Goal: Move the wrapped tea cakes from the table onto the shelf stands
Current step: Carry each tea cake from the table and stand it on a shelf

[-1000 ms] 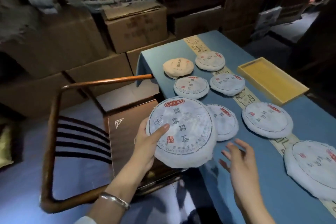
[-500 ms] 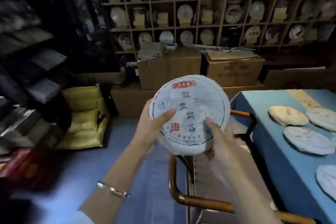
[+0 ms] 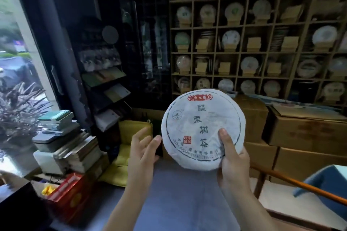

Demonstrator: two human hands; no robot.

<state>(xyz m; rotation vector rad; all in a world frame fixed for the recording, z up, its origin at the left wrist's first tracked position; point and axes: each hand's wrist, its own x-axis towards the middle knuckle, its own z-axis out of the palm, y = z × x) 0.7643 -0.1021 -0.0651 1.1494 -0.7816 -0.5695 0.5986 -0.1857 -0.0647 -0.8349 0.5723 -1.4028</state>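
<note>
A round tea cake (image 3: 202,127) wrapped in white paper with a red label and dark characters is held upright in front of me. My right hand (image 3: 231,161) grips its lower right edge, thumb on the face. My left hand (image 3: 143,148) hovers just left of the cake with relaxed fingers, off the wrapper. The wooden grid shelf (image 3: 244,52) fills the upper right, with many cakes on small wooden stands and several bare stands (image 3: 253,44). A blue corner of the table (image 3: 326,184) shows at the lower right.
Stacked cardboard boxes (image 3: 304,131) stand below the shelf. A chair rail (image 3: 300,187) crosses the lower right. Yellow cushions (image 3: 129,137) lie on the floor ahead. Books and boxes (image 3: 67,148) pile up at the left by a window and a plant.
The view has swung from the table towards the shelf. The cake passed from my left hand to my right; the left hand has let go and drawn aside.
</note>
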